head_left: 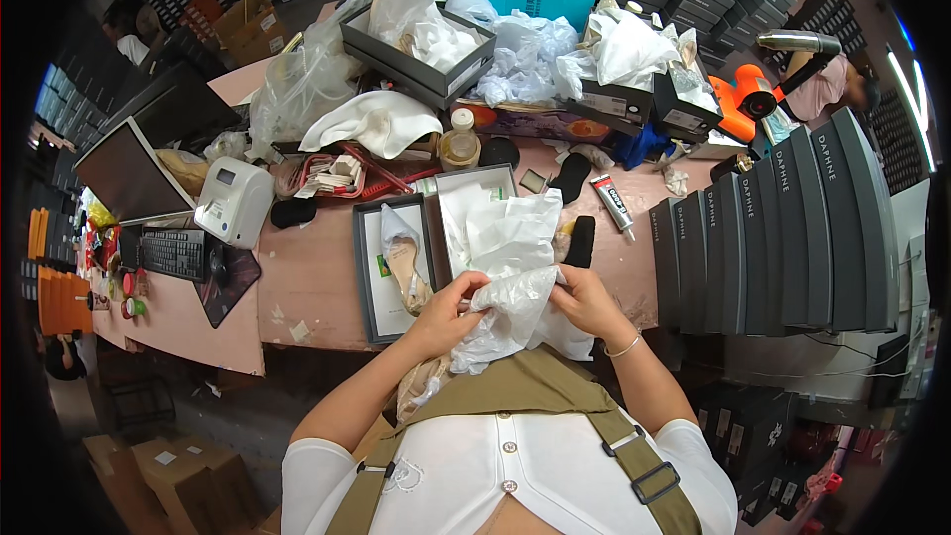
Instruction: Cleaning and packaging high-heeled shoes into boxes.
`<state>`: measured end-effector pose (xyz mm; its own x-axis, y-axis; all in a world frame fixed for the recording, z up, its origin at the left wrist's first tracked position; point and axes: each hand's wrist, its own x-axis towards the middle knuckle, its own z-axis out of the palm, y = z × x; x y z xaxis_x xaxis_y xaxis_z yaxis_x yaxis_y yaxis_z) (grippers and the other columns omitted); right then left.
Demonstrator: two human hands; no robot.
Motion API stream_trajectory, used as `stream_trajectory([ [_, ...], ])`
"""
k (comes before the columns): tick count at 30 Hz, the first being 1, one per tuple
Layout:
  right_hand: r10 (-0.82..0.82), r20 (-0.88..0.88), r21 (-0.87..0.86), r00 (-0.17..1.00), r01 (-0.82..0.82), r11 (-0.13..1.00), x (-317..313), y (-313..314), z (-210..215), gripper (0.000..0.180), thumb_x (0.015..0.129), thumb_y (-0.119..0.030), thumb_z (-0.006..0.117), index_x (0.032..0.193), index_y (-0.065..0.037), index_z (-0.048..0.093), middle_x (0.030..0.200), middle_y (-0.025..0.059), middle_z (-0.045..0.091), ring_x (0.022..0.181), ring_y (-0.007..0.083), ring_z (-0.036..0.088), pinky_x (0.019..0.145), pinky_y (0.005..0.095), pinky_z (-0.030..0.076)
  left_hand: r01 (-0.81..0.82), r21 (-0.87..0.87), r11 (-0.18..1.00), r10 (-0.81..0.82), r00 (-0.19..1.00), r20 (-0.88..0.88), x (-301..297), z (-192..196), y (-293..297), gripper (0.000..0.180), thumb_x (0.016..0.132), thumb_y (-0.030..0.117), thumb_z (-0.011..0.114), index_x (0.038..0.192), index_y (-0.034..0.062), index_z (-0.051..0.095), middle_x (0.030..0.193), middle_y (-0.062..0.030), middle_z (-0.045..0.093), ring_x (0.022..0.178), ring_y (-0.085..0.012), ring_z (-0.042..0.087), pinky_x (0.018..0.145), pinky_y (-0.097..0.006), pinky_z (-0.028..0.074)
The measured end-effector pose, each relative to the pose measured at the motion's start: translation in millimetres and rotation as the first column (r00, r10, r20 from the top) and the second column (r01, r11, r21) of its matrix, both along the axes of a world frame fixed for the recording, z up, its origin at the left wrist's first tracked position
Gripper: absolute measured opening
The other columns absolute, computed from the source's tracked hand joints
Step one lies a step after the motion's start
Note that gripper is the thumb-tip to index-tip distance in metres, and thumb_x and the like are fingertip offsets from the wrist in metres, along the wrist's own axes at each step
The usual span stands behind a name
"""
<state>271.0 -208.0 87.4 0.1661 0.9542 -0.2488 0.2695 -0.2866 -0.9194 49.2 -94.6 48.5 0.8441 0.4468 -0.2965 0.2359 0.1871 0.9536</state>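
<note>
Your left hand [448, 309] and right hand [584, 302] each pinch an edge of the crumpled white tissue paper [510, 302] held between them above the table [307, 277] edge; it looks light, soft and easily torn, best gripped at its bunched folds.

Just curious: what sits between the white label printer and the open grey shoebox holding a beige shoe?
In the head view, a small black pad lies between the white label printer and the open grey shoebox; otherwise bare pink tabletop.
</note>
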Motion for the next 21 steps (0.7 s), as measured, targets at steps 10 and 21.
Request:
stream_trajectory([
  [10,-0.024,0.001,0.059,1.000,0.024,0.998,-5,2,6,0.015,0.087,-0.008,0.055,0.097,0.002,0.060,0.067,0.0033,0.057,0.059,0.0061,0.051,0.055,0.0251,0.044,0.007,-0.038,0.999,-0.003,0.995,0.097,2,27,-5,0.068,0.079,0.008,0.067,0.139,0.0057,0.036,0.128,-0.0093,0.048,0.116,-0.0155,0.048,0.098,-0.030,0.039],
  [21,-0.090,-0.038,0.027,0.995,0.091,0.995,3,45,-8,0.021,0.089,-0.018,0.059,0.085,0.003,0.059,0.065,0.0041,0.056,0.059,0.0080,0.049,0.055,0.0265,0.042,-0.398,-0.343,0.851,0.454,0.886,0.096,6,-45,18,0.047,0.082,0.001,0.061,0.126,0.0020,0.046,0.109,-0.0061,0.059,0.096,-0.0120,0.057,0.083,-0.025,0.046],
])
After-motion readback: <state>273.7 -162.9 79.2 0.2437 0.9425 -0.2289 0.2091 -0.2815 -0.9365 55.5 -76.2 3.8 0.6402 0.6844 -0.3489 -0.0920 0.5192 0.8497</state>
